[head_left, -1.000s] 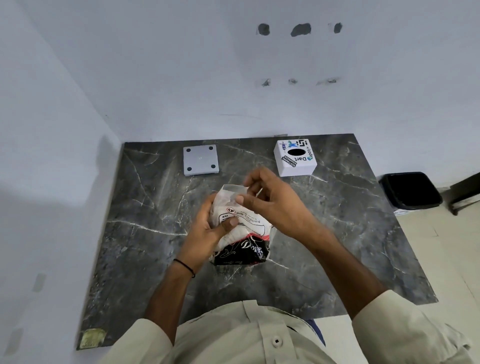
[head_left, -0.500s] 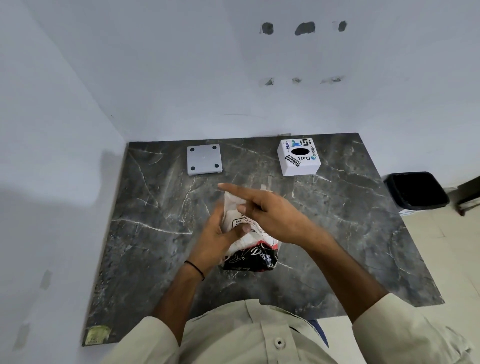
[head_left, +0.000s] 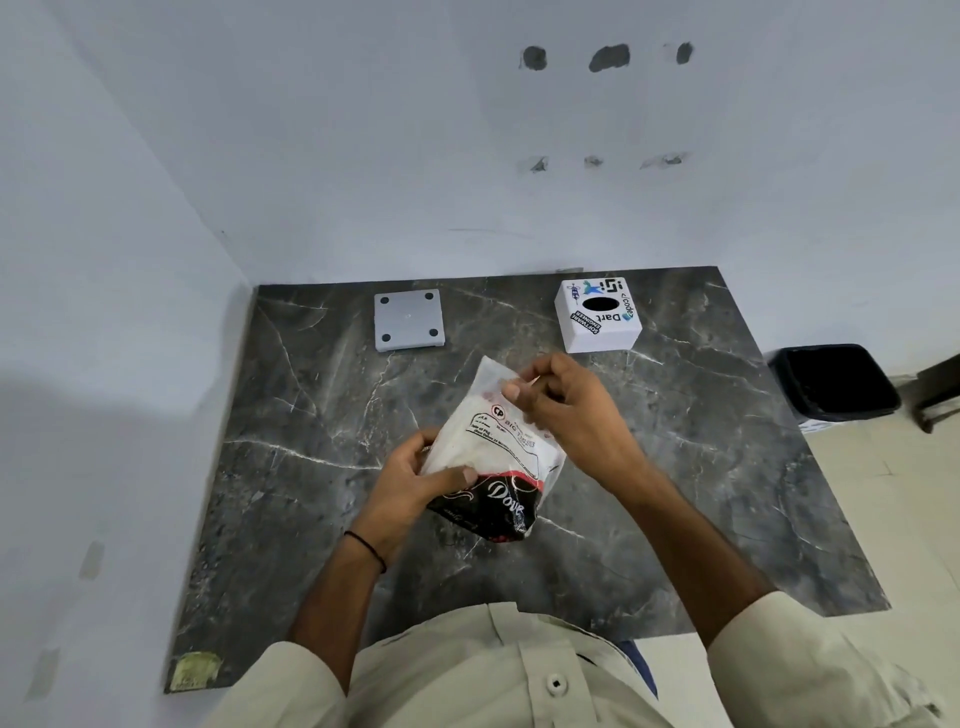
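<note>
**Desk:** Where is the tissue packet (head_left: 493, 457)?

**Operator:** Centre of the frame, over the marble table (head_left: 311, 467). It is tilted, with the clear top toward the upper middle and the black printed end toward the bottom. I can't tell whether that end rests on the stone.

**Desk:** Who has it?

**Operator:** Both hands. I see the left hand (head_left: 410, 483) wrapped round the lower half, thumb laid across the front and fingers behind. The right hand (head_left: 571, 415) sits at the packet's upper right corner, fingers curled, pinching the plastic lip. I can't make out whether it has one layer or both.

**Desk:** How would you open it?

**Operator:** I'd hold the body firm low down so the stack inside doesn't slide. Then I'd peel the lip away toward the upper right in a steady pull, because thin film tears crooked if it's yanked.

**Desk:** And the arm poses?

**Operator:** The right forearm comes in from the lower right, wrist bent, knuckles up. The left rises from the bottom centre, palm turned inward. The white box (head_left: 597, 317) and the grey square plate (head_left: 409, 319) sit well apart from the hands, along the top of the table.
</note>
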